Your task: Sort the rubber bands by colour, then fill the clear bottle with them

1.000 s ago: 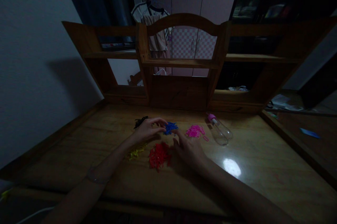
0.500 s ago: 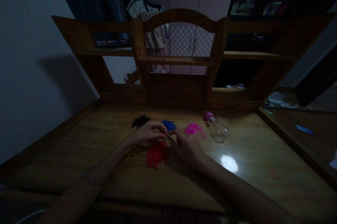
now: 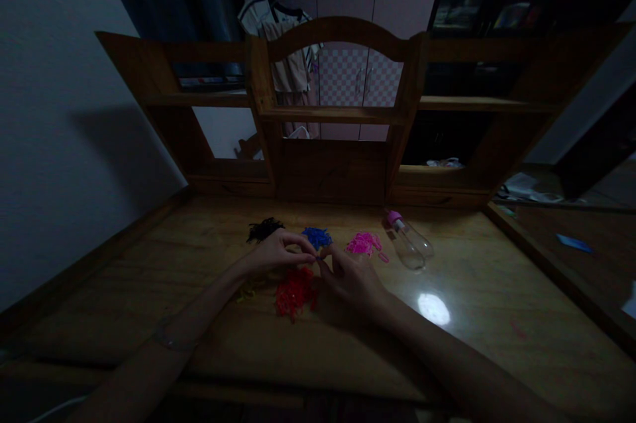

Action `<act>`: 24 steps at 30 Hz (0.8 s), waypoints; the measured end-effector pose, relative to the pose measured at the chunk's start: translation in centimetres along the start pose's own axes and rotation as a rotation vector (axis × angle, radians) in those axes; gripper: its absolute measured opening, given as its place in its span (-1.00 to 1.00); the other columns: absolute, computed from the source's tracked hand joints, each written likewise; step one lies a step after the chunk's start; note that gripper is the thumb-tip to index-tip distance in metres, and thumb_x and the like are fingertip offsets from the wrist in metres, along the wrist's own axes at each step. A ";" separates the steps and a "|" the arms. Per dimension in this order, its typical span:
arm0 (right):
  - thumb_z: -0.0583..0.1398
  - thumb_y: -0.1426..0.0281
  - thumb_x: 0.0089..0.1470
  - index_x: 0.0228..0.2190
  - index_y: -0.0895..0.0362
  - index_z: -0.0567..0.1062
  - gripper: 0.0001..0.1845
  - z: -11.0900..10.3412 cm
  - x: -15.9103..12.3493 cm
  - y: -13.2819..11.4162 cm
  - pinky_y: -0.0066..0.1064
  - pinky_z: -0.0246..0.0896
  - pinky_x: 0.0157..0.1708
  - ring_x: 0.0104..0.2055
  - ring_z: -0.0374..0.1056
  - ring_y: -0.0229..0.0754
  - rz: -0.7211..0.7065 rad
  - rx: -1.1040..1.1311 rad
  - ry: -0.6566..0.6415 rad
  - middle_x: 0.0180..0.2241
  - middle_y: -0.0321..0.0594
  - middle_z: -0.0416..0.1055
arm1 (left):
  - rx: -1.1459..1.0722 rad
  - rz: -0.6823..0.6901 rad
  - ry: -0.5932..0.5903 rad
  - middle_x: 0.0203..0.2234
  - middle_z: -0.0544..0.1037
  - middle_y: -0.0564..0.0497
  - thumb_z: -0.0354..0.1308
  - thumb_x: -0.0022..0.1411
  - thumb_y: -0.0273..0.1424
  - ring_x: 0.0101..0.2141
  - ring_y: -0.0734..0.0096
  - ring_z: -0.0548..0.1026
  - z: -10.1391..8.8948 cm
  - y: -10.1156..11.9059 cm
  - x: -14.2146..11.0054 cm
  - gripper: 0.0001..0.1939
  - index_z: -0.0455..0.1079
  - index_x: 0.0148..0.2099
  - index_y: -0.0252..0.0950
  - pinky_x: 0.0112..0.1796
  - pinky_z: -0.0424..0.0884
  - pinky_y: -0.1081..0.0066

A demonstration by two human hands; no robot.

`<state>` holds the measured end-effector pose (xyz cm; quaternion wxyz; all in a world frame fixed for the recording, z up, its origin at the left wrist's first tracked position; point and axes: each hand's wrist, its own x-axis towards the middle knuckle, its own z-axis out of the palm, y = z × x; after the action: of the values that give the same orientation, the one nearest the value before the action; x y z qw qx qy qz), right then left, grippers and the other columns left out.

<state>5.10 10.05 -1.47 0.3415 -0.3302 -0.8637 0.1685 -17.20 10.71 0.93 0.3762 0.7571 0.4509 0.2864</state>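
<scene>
My left hand point(image 3: 278, 252) and my right hand point(image 3: 350, 277) meet fingertip to fingertip over the wooden desk point(image 3: 467, 337), both pinched on a tiny piece I cannot make out. Small coloured piles lie around them: a red pile point(image 3: 294, 292) just below the fingers, a blue pile point(image 3: 317, 237) just beyond, a black pile point(image 3: 264, 229) to the far left, a pink pile point(image 3: 365, 243) to the right. A few yellow pieces point(image 3: 247, 293) show under my left wrist.
A clear plastic bottle point(image 3: 410, 243) with a pink cap lies on its side right of the pink pile. A wooden shelf hutch point(image 3: 338, 111) rises at the desk's back edge. A grey wall stands to the left. The room is dim.
My left hand drew back from the blue pile and both hands came together above the red pile. The camera tilted slightly.
</scene>
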 end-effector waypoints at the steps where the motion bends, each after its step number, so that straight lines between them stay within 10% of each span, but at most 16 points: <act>1: 0.10 0.32 0.20 -0.24 0.08 0.43 -0.84 0.0 0.0 0.0 -0.51 -0.08 -0.56 -0.61 0.20 -0.32 0.001 0.008 -0.005 -0.61 -0.37 0.31 | -0.010 0.003 0.000 -0.35 0.59 -0.02 0.26 0.12 -0.22 -0.28 0.33 0.51 0.0 0.0 0.0 -0.75 0.54 -0.27 -0.30 -0.17 0.36 0.38; 10: 0.12 0.40 0.12 -0.31 0.10 0.36 -0.94 -0.5 -0.4 -0.6 -0.53 -0.08 -0.55 -0.59 0.20 -0.34 -0.006 0.071 -0.023 -0.60 -0.40 0.29 | -0.216 -0.072 -0.254 -0.34 0.50 0.03 0.24 0.15 -0.23 -0.30 0.42 0.44 0.6 0.4 -0.4 -0.76 0.44 -0.24 -0.30 -0.26 0.34 0.46; 24: 0.12 0.40 0.14 -0.41 0.13 0.38 -0.90 -0.2 0.4 -0.2 -0.43 -0.10 -0.54 -0.55 0.29 -0.30 -0.148 -0.287 0.197 -0.54 -0.30 0.43 | -0.078 0.002 -0.064 -0.39 0.54 0.04 0.28 0.11 -0.25 -0.33 0.41 0.43 0.3 1.6 -0.6 -0.80 0.53 -0.28 -0.28 -0.26 0.29 0.44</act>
<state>4.92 10.19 -1.03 0.3854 -0.3260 -0.8631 -0.0151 -16.49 9.63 1.99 0.4191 0.7511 0.4265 0.2799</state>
